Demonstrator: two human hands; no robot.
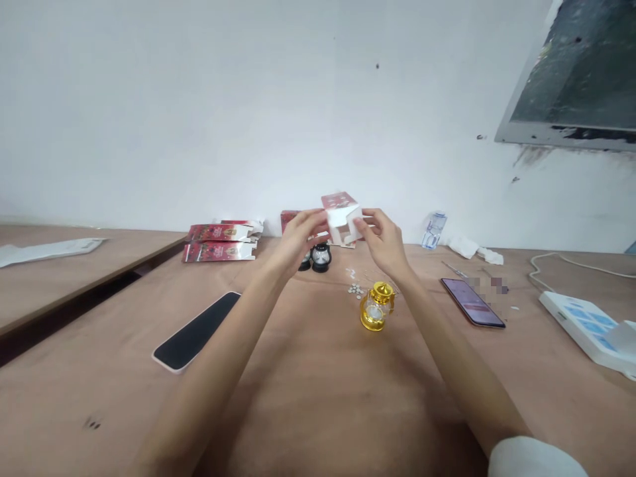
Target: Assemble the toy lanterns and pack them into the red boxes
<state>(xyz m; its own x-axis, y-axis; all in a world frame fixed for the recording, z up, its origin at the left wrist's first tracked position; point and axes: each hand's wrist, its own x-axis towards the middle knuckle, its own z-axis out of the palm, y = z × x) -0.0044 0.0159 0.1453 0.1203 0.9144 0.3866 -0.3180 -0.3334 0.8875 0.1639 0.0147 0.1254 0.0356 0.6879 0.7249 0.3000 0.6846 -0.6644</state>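
Raised above the far part of the table, a small red and white cardboard box [342, 211] is held between my two hands, with its white open end facing me. My left hand [304, 232] grips the box's left side. On its right side, the fingers and thumb of my right hand [382, 238] are closed on it. A golden toy lantern [376, 308] with a clear middle stands on the table below my right hand. Black lanterns [320, 257] stand beneath my left hand, partly covered by it. Several button cells [355, 289] lie loose near the golden lantern.
Flattened red cartons [218, 250] lie at the back left. A dark-screened phone [196, 331] rests on the left, and a lit phone [472, 301] on the right. Farther right is a white power strip [586, 331] with a cable. Crumpled white tissue [463, 246] sits by the wall.
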